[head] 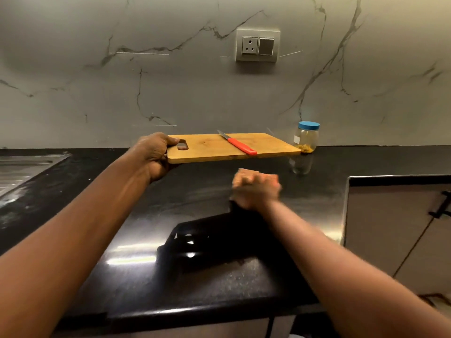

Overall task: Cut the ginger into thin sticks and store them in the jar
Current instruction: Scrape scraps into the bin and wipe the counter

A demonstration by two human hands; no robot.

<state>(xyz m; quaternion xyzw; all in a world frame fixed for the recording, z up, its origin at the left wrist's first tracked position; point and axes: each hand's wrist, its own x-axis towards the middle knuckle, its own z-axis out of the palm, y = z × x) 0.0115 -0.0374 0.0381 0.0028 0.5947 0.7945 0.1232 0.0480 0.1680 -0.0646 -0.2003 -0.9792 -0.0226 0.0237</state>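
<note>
My left hand (156, 154) grips the handle end of a wooden cutting board (219, 148) and holds it above the black counter. A red-handled knife (238, 143) lies across the board, blade pointing to the wall. A glass jar (307, 137) with a blue lid stands on the counter at the board's right end, with ginger sticks in its bottom. My right hand (255, 189) hovers over the counter below the board, blurred, its fingers curled; whether it holds anything cannot be told.
The black counter (195, 240) runs to a marble wall with a socket plate (257, 45). A steel sink drainer (26, 167) lies at the left. At the right the counter steps back above a cabinet door (395, 228).
</note>
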